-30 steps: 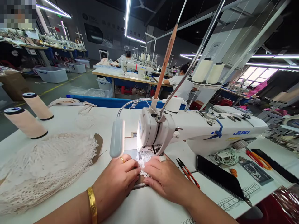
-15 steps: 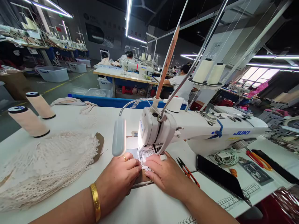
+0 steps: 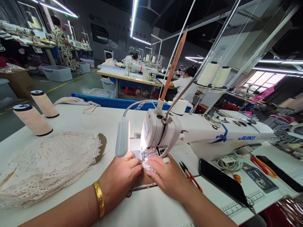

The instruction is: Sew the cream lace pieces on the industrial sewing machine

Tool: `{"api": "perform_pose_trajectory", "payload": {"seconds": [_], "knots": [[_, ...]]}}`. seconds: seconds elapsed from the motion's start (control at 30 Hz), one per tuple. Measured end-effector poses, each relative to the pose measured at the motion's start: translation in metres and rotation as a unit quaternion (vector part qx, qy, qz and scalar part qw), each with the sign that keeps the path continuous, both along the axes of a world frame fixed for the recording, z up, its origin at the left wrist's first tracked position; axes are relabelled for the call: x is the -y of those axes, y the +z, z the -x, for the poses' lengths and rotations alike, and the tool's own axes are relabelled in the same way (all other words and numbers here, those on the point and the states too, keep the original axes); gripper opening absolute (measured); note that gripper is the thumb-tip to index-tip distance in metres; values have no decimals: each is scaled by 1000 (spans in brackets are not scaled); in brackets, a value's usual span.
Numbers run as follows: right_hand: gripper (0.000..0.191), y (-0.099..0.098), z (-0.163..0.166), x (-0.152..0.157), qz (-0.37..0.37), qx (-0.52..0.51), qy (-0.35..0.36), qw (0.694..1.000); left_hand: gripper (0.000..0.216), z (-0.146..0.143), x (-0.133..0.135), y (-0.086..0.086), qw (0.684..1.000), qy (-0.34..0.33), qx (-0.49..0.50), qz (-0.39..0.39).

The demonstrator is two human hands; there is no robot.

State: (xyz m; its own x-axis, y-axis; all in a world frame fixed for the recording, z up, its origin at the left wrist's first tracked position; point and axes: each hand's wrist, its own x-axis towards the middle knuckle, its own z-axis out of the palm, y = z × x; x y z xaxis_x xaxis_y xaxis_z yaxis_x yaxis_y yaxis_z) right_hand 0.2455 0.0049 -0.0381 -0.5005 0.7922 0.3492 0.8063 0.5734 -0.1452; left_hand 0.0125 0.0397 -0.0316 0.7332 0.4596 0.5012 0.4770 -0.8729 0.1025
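Note:
A strip of white eyelet lace (image 3: 148, 167) lies under the head of a white sewing machine (image 3: 201, 124), by the presser foot. My left hand (image 3: 121, 176) has its fingers curled and pressed together at the lace's left edge. Flat on the lace's right side rests my right hand (image 3: 169, 176), fingers stretched out and thumb apart. Some right fingertips are hidden close to the machine head. Below the lace shows a brown piece (image 3: 145, 179) whose material I cannot tell. A grey lamp (image 3: 122, 138) hangs just above my left fingers.
A lace pile (image 3: 52, 164) and peach thread cones (image 3: 33, 121) occupy the left side. Thread snips (image 3: 190, 176), a black phone (image 3: 223, 183), a coiled cable (image 3: 229, 162) and orange-handled scissors (image 3: 264, 167) lie to the right. People work at machines behind.
The lace has moved away from me toward the needle, baring more of the brown piece. Both hands stay nearly in place. A person in a spotted dress now stands at the far left.

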Motion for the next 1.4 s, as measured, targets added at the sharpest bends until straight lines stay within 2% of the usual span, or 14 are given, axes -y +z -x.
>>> {"api": "perform_pose_trajectory", "payload": {"seconds": [0.37,0.5,0.6,0.67,0.77,0.83,0.93,1.0,1.1,1.17,1.3,1.4], "knots": [[30,4,4,-7,63,-37,-26,997,36,-2,-11,-3,999,38,-10,4],[34,7,5,-7,91,-32,-40,995,32,1,-13,-8,994,59,4,88],[34,5,5,-7,93,-30,-41,994,25,1,-25,-13,975,134,47,174],[33,3,5,-7,86,-32,-40,995,27,-2,-39,-15,965,165,53,196],[33,1,3,-6,54,-38,-31,997,35,-6,-58,-17,972,149,21,178],[34,0,1,-5,18,-43,-16,999,27,-4,-62,-17,977,139,3,163],[31,-1,-1,-2,-32,-51,9,998,13,8,-46,-13,983,147,-7,113],[28,-3,-1,0,-44,-63,26,997,9,17,-25,-9,985,165,-10,44],[25,-6,3,0,-24,-82,54,995,31,23,4,-1,991,125,-19,38],[23,-6,6,-1,2,-81,60,995,33,21,14,5,995,89,-10,43],[20,-3,7,-1,28,-55,53,997,35,13,10,14,998,16,-3,58],[22,-2,5,0,30,-38,52,997,37,10,3,12,999,-15,14,39]]}}
